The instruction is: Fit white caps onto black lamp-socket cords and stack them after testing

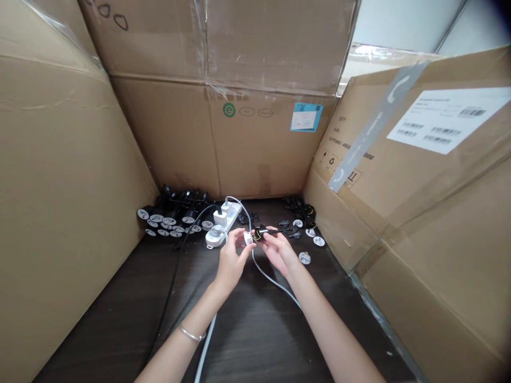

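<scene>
two pinches, left hand (230, 261) on white plug (248, 238), right hand (280, 253) on black cable (268, 232)

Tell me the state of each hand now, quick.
Left hand: closed, pinching a white plug on a cable.
Right hand: closed, holding a black part.

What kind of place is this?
Likely a warehouse or stockroom corner: tall cardboard boxes, one with a shipping label, wall in a dark table where rows of small black parts lie beside a power strip. The left hand holds a white plug, the right hand a black part.
</scene>
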`<state>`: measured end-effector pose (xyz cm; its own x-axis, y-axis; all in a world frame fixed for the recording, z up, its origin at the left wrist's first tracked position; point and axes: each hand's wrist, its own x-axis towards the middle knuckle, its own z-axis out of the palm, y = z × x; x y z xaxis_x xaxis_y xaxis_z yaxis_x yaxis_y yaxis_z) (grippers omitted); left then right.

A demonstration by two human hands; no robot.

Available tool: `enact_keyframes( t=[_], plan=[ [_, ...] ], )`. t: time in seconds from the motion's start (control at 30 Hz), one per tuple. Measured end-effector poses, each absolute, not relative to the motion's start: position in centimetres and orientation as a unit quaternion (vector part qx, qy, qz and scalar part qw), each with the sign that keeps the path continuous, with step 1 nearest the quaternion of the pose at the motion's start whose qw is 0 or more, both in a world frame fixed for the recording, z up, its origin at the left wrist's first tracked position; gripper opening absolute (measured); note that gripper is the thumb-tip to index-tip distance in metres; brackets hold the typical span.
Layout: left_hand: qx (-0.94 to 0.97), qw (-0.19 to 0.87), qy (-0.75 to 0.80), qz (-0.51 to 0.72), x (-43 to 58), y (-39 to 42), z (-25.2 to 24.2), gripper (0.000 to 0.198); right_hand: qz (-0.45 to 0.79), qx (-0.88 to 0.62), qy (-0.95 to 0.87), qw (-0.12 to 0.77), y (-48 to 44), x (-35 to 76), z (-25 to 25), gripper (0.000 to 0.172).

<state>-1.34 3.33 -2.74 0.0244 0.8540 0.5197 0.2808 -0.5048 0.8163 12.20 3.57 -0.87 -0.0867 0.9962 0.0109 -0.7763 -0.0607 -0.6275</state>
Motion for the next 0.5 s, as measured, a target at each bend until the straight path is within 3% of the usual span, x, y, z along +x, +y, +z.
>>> enact_keyframes(
  t=[0.3, 0.5],
  plan=[
    [0.724, 0.084, 0.409, 0.549, -1.7, 2.7, -1.8, 0.034, 0.700, -0.252, -0.252, 0.619, 3.5, 11.9, -1.3, 0.037],
    [0.751, 0.047, 0.385, 0.534, -1.8, 2.8, -1.5, 0.030, 0.705, -0.252, -0.253, 0.613, 3.4, 11.9, -1.1, 0.037]
  ],
)
